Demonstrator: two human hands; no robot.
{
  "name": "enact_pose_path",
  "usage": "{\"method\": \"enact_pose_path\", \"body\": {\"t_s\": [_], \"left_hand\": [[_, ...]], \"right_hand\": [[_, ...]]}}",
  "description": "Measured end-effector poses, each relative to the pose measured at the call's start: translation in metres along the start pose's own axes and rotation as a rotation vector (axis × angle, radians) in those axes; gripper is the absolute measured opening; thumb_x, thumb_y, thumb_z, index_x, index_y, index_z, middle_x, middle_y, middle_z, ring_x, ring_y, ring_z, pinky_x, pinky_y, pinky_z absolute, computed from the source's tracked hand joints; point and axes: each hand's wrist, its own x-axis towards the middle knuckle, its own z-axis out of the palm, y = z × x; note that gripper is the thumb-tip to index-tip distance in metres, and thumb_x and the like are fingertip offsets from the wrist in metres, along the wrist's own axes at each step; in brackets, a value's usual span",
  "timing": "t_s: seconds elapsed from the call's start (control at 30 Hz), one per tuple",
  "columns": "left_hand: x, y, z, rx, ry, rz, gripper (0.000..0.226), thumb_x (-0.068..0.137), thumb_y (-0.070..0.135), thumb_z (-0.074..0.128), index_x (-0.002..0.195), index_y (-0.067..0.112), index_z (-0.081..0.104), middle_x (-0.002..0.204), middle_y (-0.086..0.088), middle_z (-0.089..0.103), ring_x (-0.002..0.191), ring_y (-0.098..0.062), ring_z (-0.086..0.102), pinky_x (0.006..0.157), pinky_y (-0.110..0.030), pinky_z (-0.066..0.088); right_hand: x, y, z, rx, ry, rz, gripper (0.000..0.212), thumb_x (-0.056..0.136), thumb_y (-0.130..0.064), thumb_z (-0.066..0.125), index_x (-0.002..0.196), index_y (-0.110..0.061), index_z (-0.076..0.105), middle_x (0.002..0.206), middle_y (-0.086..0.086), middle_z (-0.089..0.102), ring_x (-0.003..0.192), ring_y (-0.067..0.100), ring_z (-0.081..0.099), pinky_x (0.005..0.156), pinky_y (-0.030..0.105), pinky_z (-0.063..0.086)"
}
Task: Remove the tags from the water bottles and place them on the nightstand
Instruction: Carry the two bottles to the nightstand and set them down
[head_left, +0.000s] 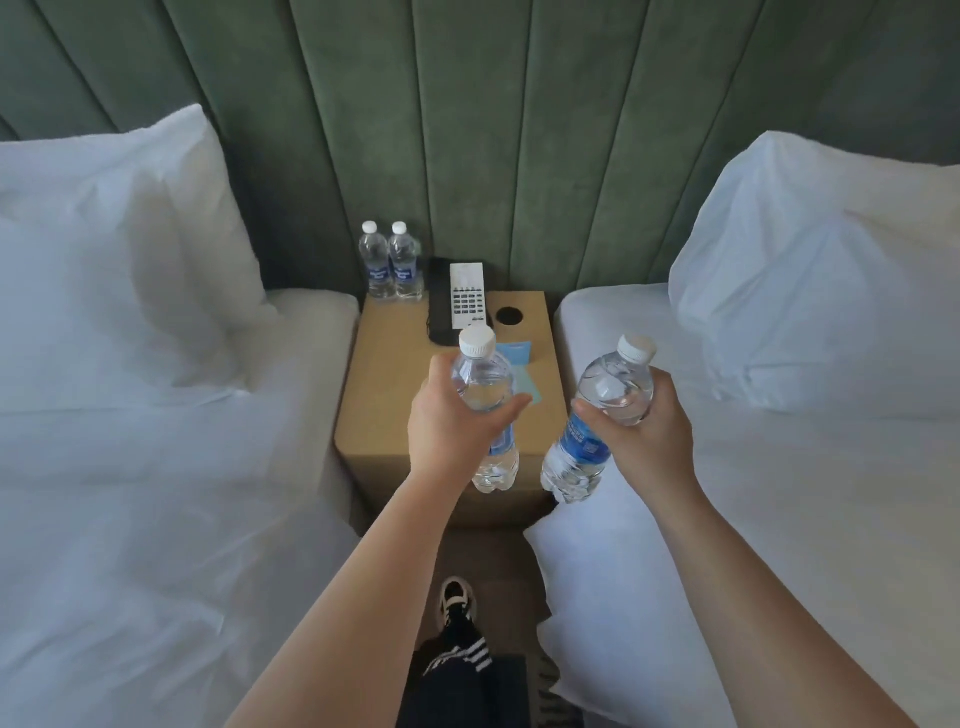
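My left hand (452, 421) grips a clear water bottle (483, 379) with a white cap and blue label, held upright over the front of the tan nightstand (384, 395). My right hand (644, 431) grips a second water bottle (613, 387), tilted with its cap up and to the right, beside the nightstand's right edge. Light blue paper tags (522, 358) lie on the nightstand behind the left bottle. Two more bottles (389, 262) stand at the nightstand's back left corner.
A black and white telephone (460, 301) lies on the nightstand's back half, with a round black hole (508, 315) to its right. White beds with pillows (119, 249) flank the nightstand. A green padded headboard (493, 130) rises behind. My shoe (457, 597) is on the floor.
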Motion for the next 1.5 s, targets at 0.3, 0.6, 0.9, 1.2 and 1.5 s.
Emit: {"method": "enact_pose_path", "body": {"t_s": [0.3,0.6,0.9,1.2,1.5], "left_hand": [[0.199,0.006,0.033,-0.002,-0.046,0.007,0.072,0.059,0.049,0.085,0.117,0.027,0.049,0.104,0.01,0.067,0.094,-0.014,0.068,0.077,-0.045,0.058],[0.338,-0.016,0.107,0.021,-0.079,0.011,0.065,0.056,0.049,0.087,0.105,0.031,0.048,0.091,0.021,0.061,0.087,0.014,0.056,0.062,-0.005,0.041],[0.47,-0.092,0.197,0.081,-0.178,-0.059,0.069,0.058,0.041,0.09,0.111,0.029,0.047,0.088,0.022,0.056,0.077,0.014,0.054,0.058,-0.001,0.038],[0.539,-0.169,0.266,0.112,-0.166,-0.018,0.069,0.057,0.048,0.088,0.111,0.027,0.05,0.087,0.024,0.054,0.078,0.013,0.053,0.059,0.0,0.038],[0.558,-0.203,0.297,0.013,-0.124,-0.03,0.066,0.059,0.035,0.09,0.11,0.021,0.051,0.094,0.015,0.064,0.08,0.018,0.059,0.06,-0.003,0.042]], "right_hand": [[0.187,-0.033,0.064,0.067,0.003,0.02,0.07,0.055,-0.06,0.075,0.112,-0.031,0.048,0.095,-0.021,0.06,0.09,0.0,0.06,0.071,0.024,0.05],[0.336,0.01,0.118,0.069,-0.069,0.035,0.068,0.049,-0.064,0.073,0.107,-0.04,0.047,0.092,-0.024,0.063,0.088,-0.007,0.059,0.069,0.017,0.045],[0.457,0.098,0.193,0.07,-0.13,0.067,0.065,0.059,-0.044,0.083,0.112,-0.03,0.049,0.095,-0.021,0.062,0.09,-0.005,0.06,0.073,0.019,0.045],[0.528,0.179,0.253,0.066,-0.125,0.052,0.062,0.062,-0.037,0.084,0.111,-0.026,0.048,0.1,-0.013,0.062,0.092,0.006,0.061,0.075,0.021,0.043],[0.557,0.218,0.287,0.059,-0.203,-0.013,0.063,0.064,-0.031,0.086,0.11,-0.02,0.044,0.095,-0.018,0.061,0.084,-0.007,0.057,0.066,0.001,0.037]]}}
